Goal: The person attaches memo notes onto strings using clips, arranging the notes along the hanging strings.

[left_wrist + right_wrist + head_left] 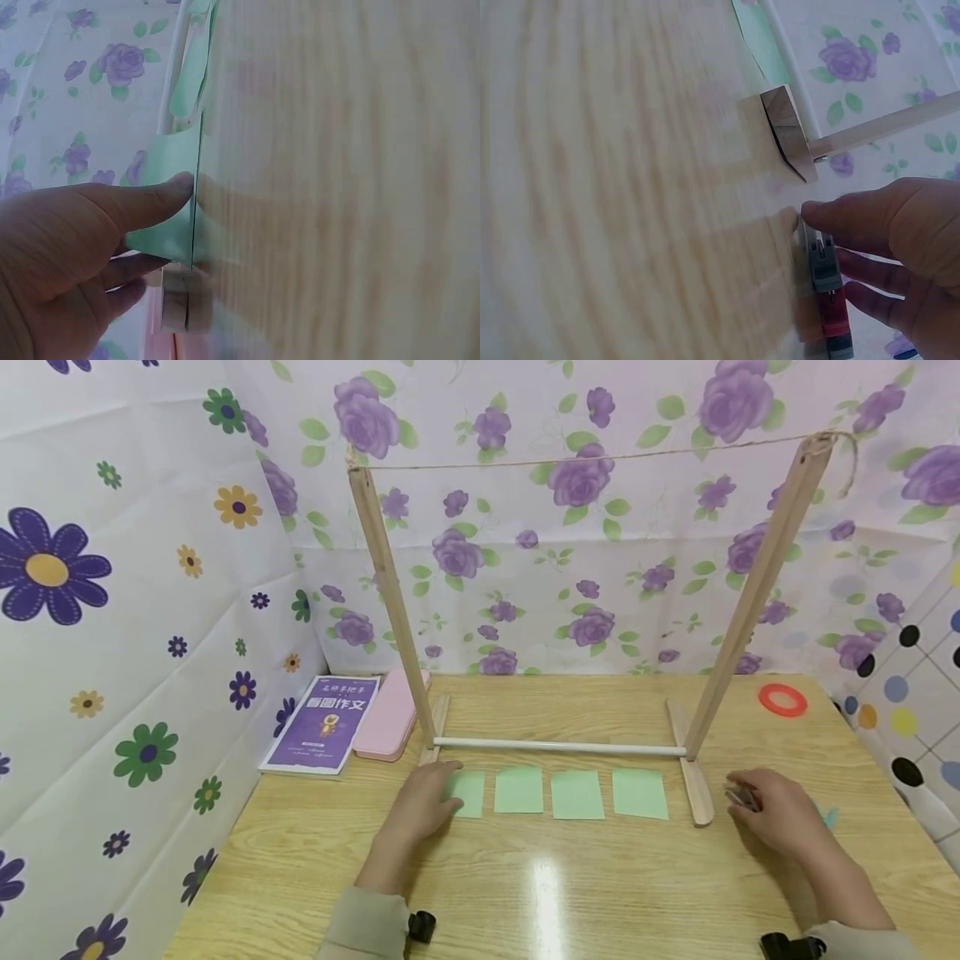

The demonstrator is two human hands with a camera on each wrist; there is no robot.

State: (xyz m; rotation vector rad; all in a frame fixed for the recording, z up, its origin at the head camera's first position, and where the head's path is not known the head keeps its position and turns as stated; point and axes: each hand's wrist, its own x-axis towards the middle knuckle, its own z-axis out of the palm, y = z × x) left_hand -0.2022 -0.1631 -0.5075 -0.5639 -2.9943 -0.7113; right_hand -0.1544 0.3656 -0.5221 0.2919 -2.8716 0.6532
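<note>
Four light-green paper squares lie in a row on the table. My left hand [420,802] is at the leftmost green paper [469,795]. In the left wrist view its thumb lies on the face of this green paper [169,161], the paper's side edge showing between thumb and lower fingers; the index finger is hidden. Right of the wooden frame [697,793], my right hand [776,810] pinches a grey clothespin [823,266] low over the tabletop. A red clothespin [832,311] sits beside it, and a bit of something blue [829,817] shows behind the right hand.
The frame's two leaning posts carry a string [570,458] across the top and a white rod [562,746] near the table. At the left back lie a purple book [322,727] and a pink case [386,718]. A red ring [767,702] lies at the right back.
</note>
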